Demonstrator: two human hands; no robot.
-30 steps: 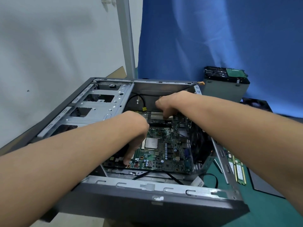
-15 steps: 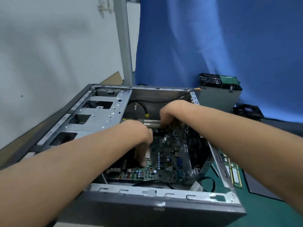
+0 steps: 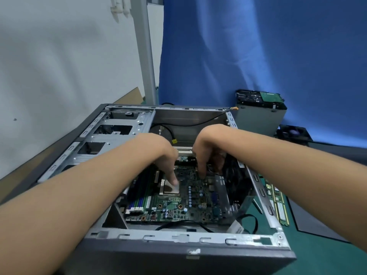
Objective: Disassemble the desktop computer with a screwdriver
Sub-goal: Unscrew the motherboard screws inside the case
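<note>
Two hands work inside the open computer case [image 3: 178, 253], which lies on the tabletop [image 3: 317, 257].
- Left hand [image 3: 160, 153]: grip loose, one straight fingertip on the processor [image 3: 170, 190]. A second ago it was at the 7 o'clock corner of the motherboard [image 3: 178, 211].
- Right hand [image 3: 206, 151]: at 2 o'clock of the processor, fingers down; cannot tell its grip.

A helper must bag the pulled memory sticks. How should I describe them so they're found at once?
Start at the open computer case on the green mat. Just outside its right wall the memory sticks lie flat on the mat, side by side. Unlike the dark panel to their right, they are long, narrow green boards with yellow edges.
</note>
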